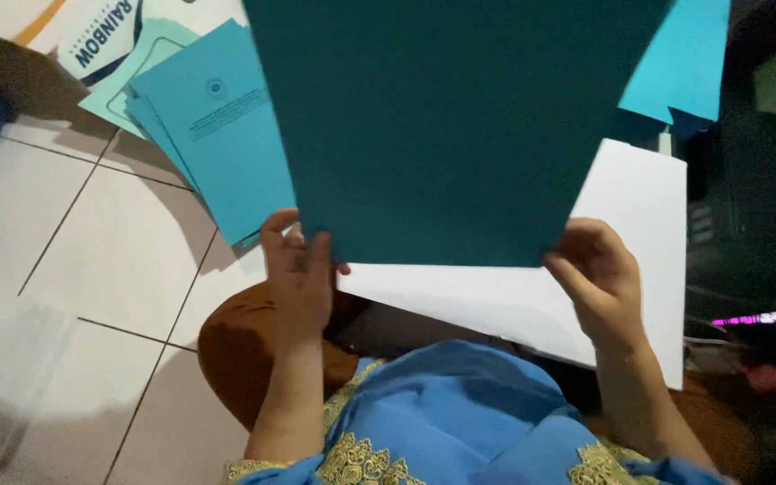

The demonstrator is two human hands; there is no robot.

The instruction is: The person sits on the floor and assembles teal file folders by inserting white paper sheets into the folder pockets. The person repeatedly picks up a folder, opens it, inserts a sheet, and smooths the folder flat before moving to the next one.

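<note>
A large dark teal sheet of card (446, 126) is held up in front of me and fills the upper middle of the view. My left hand (296, 269) pinches its lower left corner. My right hand (596, 274) grips its lower right corner. Under the teal sheet lies a white sheet (626, 269) across my lap, partly hidden by it.
A stack of light blue folders (213, 135) lies on the white tiled floor (92, 269) at upper left, with a pale green folder (136, 72) beneath. More light blue paper (684, 58) shows at upper right. Dark equipment (756, 198) stands on the right.
</note>
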